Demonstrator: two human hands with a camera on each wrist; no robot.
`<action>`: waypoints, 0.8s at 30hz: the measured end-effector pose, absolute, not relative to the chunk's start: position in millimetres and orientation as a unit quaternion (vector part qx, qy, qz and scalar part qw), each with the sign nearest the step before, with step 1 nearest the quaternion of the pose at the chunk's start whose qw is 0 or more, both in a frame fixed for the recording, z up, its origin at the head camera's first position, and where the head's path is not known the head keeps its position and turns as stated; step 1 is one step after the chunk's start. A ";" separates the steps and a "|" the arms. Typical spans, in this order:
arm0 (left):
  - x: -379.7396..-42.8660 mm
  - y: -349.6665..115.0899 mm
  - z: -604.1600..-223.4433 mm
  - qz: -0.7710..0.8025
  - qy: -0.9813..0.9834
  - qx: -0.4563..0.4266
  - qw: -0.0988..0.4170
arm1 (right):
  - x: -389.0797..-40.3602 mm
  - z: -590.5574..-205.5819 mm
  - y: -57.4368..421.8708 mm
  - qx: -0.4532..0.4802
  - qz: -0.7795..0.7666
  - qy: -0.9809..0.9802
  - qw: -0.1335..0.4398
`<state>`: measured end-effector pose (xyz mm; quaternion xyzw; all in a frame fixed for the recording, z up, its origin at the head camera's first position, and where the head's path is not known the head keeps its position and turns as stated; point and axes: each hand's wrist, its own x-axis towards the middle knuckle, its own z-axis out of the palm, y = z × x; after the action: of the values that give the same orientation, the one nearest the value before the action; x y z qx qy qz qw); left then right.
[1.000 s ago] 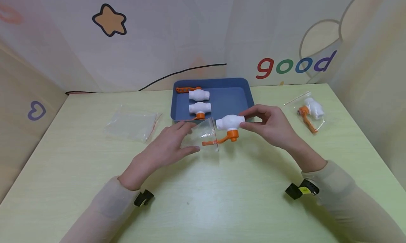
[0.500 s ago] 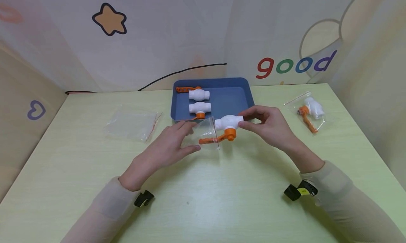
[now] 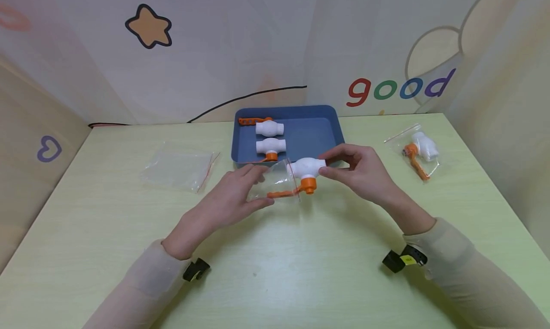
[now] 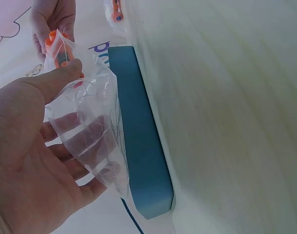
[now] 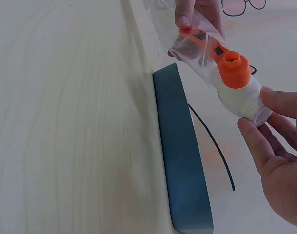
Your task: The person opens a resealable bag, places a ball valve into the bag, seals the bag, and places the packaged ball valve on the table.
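A white ball valve (image 3: 307, 167) with an orange lever handle is held above the table, in front of the tray. My right hand (image 3: 362, 173) pinches its right end between thumb and fingers. My left hand (image 3: 227, 195) holds a clear zip bag (image 3: 275, 180), the thumb on one side and the fingers behind it. The bag's mouth, edged in red, faces right; the lever and the valve's left end are inside it. In the right wrist view, the orange stem cap (image 5: 234, 68) and the white body near my right fingers (image 5: 258, 141) are outside the bag.
A blue tray (image 3: 315, 128) behind the hands bears two more white valves with orange handles. Flat clear bags (image 3: 178, 169) lie on the table at left. At right lies a bagged valve (image 3: 423, 150). A printed curtain (image 3: 240, 47) hangs behind the table.
My right hand has moved slightly left with the valve, so the lever and the valve's left end are further into the bag. My left hand has hardly moved.
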<state>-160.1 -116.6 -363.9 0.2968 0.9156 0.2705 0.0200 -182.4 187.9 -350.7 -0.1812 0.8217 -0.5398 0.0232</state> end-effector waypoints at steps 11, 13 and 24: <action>-160.4 -110.1 -363.7 0.282 0.908 0.311 0.013 | -179.9 -352.5 179.5 -0.202 -0.558 0.805 0.025; -160.4 -109.0 -364.3 0.286 0.905 0.314 0.010 | -180.0 -353.0 178.4 -0.207 -0.561 0.801 0.024; -159.2 -104.1 -364.9 0.321 0.888 0.330 -0.010 | -181.2 -357.4 173.8 -0.221 -0.570 0.791 0.015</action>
<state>-159.2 -104.1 -364.9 0.3299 0.8877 0.3210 -0.0097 -181.2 173.8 -357.4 -0.2211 0.7911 -0.5701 0.0146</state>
